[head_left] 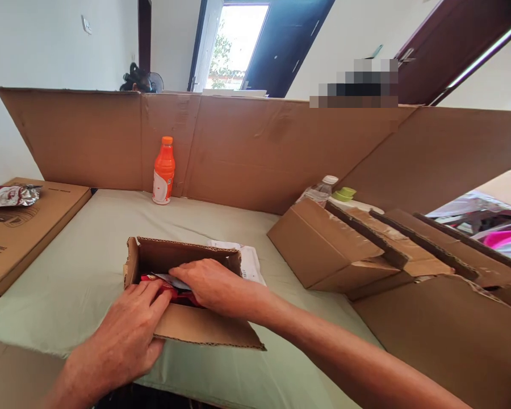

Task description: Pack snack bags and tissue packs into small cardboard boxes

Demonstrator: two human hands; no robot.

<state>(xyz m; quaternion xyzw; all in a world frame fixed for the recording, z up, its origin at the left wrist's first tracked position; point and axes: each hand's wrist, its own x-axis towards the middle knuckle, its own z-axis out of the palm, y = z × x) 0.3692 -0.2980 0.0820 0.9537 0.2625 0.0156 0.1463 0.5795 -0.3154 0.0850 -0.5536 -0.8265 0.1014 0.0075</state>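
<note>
A small open cardboard box [204, 328] stands on the pale green cloth, its front flap folded outward. My left hand [130, 324] grips the box's front left edge, its fingers bent over into the opening and the thumb outside, below. Red shiny packaging [186, 297] lies inside, touching or close to the left fingertips. My right hand [210, 284] reaches into the box from the right. Its curled fingers are closed on a flat silver-grey packet [172, 282] at the top of the contents. The fingertips and most of the contents are hidden.
An orange bottle [164, 173] stands by the tall cardboard screen [247, 147]. White packaging [251, 264] lies behind the box. More cardboard boxes [327, 241] and a clear bottle [323, 190] stand right. At left, a silver pouch [15, 196] rests on a flat carton [46, 227]. People are partly visible beyond.
</note>
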